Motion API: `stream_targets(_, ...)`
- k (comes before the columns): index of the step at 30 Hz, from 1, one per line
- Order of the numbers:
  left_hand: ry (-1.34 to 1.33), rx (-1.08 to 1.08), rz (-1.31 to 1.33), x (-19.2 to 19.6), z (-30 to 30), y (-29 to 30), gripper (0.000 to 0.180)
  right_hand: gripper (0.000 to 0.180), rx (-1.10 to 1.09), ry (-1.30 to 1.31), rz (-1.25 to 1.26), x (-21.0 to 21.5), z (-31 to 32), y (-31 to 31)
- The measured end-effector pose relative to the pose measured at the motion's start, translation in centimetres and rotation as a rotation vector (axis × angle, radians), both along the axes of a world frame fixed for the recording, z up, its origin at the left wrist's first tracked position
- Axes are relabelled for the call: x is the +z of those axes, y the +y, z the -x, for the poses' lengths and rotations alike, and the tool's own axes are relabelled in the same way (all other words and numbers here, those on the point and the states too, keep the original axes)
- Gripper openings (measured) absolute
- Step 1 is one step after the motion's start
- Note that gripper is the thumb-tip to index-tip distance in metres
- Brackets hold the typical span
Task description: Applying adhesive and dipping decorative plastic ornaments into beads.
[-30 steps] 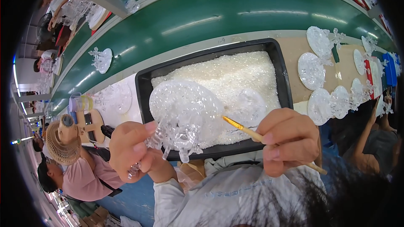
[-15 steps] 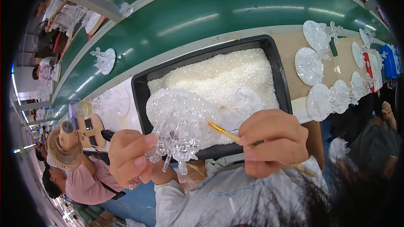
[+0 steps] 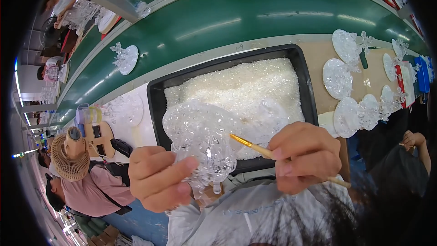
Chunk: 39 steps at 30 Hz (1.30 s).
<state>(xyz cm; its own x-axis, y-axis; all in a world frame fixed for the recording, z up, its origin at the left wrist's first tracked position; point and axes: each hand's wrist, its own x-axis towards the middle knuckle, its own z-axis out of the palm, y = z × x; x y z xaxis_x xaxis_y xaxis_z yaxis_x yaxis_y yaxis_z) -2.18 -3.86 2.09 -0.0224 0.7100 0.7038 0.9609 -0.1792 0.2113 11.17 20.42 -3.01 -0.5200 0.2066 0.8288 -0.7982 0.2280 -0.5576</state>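
Gripping a clear ornament (image 3: 193,120) with the left hand (image 3: 159,180) over a black tray (image 3: 307,92) of shiny grains (image 3: 241,77); pinching a paintbrush (image 3: 255,147) with the right hand (image 3: 307,157).

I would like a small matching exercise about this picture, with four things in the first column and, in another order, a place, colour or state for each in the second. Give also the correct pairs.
Things:
1. brush
2. clear piece near the brush tip
3. tray
4. fan

Descriptions:
A. black, with pale, glittering granules inside
B. held in the left hand
C. beige, at the left side of the picture
D. held in the right hand

Correct pairs: 1-D, 2-B, 3-A, 4-C
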Motion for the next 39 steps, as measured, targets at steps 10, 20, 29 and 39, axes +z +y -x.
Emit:
stream_targets(10, 0.06, -0.022, 0.023, 0.1, -1.3, 1.1, 0.016, 0.025, 0.06, -0.131, -0.011, 0.3, 0.2, 0.0)
stream_targets(20, 0.048, -0.026, 0.028, 0.2, -1.5, 1.2, 0.018, 0.02, 0.022, -0.1, 0.025, 0.6, 0.4, -0.5)
stream_targets(29, 0.041, -0.027, 0.058, 0.1, -1.7, 1.2, 0.017, 0.021, 0.087, -0.072, -0.018, 0.0, 0.7, -1.0)
stream_targets(39, 0.062, -0.032, 0.051, 0.3, -1.7, 1.6, 0.019, 0.029, 0.123, -0.159, -0.101, 0.6, 0.3, -0.6)
